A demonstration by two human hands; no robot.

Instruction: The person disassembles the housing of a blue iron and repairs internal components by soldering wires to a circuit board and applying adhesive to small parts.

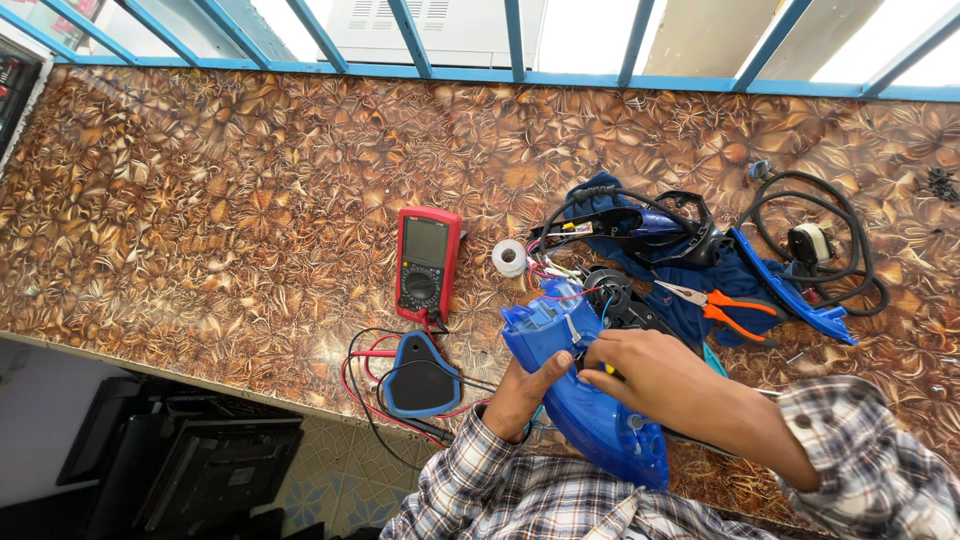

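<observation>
My left hand (525, 392) grips a blue plastic appliance housing (590, 410) from the left side, thumb pressed on its upper face. My right hand (640, 370) rests on top of the housing with fingers curled around something small and yellow; what it is stays hidden. Thin red, white and blue wires (560, 275) run from the housing's far end toward a black part (610, 295) behind it.
A red multimeter (428, 265) lies to the left, its red and black leads (365, 385) looping by a blue-and-black cover piece (422, 378). A white tape roll (509, 258), orange-handled pliers (725, 305), blue cloth (700, 300), black power cord (835, 235) and blue plastic strip (790, 295) lie beyond.
</observation>
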